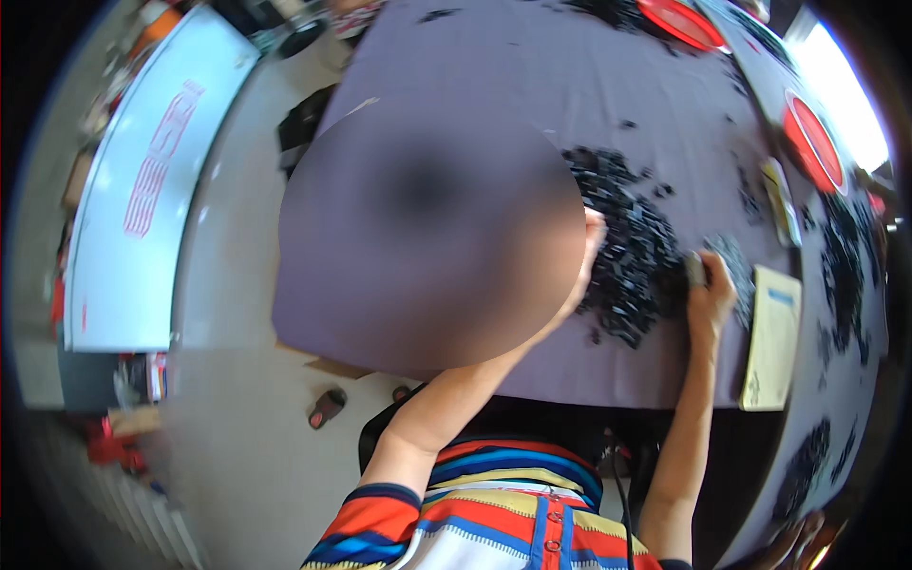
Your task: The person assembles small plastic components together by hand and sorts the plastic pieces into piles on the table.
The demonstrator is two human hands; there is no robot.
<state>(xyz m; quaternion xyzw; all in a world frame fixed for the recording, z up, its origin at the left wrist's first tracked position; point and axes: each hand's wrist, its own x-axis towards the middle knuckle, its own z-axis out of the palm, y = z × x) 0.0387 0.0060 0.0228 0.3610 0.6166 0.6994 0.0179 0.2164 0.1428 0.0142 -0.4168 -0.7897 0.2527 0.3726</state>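
A spread heap of small black shiny pieces [638, 261] lies on the grey-purple cloth of the table [456, 66]. My left hand [591, 249] is at the heap's left edge. A large blurred round patch covers most of it, so its fingers and anything in them are hidden. Just right of the heap is my right hand [714, 285], fingers curled in, with a pale cover on one fingertip. Whatever it may hold is too small to make out. Beside that hand lies a patch of small grey pieces [730, 255].
A yellow pad [771, 337] lies right of my right hand, with a long yellow-and-white box [781, 201] beyond it. Red basins [679, 24] stand at the far right. More black pieces [844, 275] lie along the right side. A white panel [152, 190] stands at the left.
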